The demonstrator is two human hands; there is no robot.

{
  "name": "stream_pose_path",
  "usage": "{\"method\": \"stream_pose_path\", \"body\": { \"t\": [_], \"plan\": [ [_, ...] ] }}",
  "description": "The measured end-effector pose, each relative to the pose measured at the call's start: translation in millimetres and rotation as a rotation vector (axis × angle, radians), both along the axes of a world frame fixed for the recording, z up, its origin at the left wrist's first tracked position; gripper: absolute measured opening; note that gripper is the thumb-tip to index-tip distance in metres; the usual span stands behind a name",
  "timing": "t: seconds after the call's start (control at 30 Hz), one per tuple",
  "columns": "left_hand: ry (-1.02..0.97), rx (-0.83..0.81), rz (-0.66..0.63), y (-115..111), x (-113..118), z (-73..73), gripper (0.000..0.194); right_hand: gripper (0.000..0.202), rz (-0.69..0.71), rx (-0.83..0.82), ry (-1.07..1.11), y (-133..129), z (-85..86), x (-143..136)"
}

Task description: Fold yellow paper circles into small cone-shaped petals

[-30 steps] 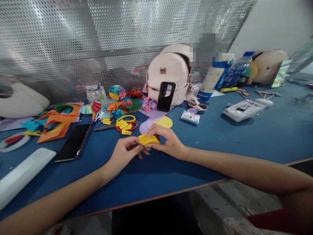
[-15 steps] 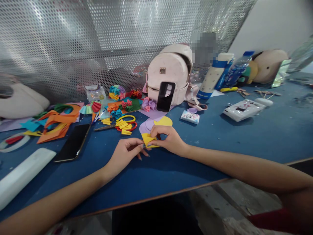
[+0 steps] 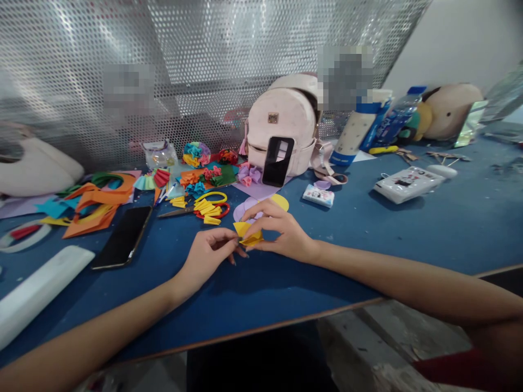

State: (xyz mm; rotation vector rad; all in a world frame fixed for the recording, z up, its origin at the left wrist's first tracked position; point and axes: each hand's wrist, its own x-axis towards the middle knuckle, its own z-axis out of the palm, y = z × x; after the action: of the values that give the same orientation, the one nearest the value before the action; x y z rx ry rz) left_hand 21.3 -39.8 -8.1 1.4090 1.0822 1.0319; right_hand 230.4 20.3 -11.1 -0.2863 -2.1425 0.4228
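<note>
Between my two hands is a piece of folded yellow paper (image 3: 251, 238), just above the blue table. My left hand (image 3: 216, 245) pinches its left corner between thumb and fingertips. From the other side my right hand (image 3: 281, 231) grips the same paper, thumb below and fingers above. Behind it lie purple paper circles (image 3: 242, 209) and a yellow paper circle (image 3: 280, 202), partly covered by my right hand. Several small folded yellow pieces (image 3: 206, 208) rest on scissors (image 3: 218, 197) with yellow and red handles, left of the circles.
A phone (image 3: 279, 161) leans on a pale backpack (image 3: 281, 117). Another phone (image 3: 122, 238) and a long white case (image 3: 44, 294) lie left, near orange paper strips (image 3: 92, 209). Tissue packs (image 3: 318, 196) and bottles (image 3: 354, 133) stand right. The table's front edge (image 3: 245, 344) is close.
The yellow paper has been folded over further and tilted between my hands. My right fingers have shifted over its top, covering more of the purple circles. My left hand has barely moved.
</note>
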Motion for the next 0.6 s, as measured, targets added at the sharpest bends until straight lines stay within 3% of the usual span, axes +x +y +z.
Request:
{"method": "stream_pose_path", "body": {
  "t": [0.4, 0.6],
  "plan": [
    [-0.024, 0.013, 0.048, -0.9, 1.5, -3.9, 0.011, 0.001, -0.037, 0.046, -0.066, -0.6, 0.3, 1.4],
    [-0.059, -0.004, 0.079, 1.8, 0.2, -4.5, 0.011, 0.034, -0.072, -0.041, 0.018, -0.7, -5.0, -0.4]
  ]
}}
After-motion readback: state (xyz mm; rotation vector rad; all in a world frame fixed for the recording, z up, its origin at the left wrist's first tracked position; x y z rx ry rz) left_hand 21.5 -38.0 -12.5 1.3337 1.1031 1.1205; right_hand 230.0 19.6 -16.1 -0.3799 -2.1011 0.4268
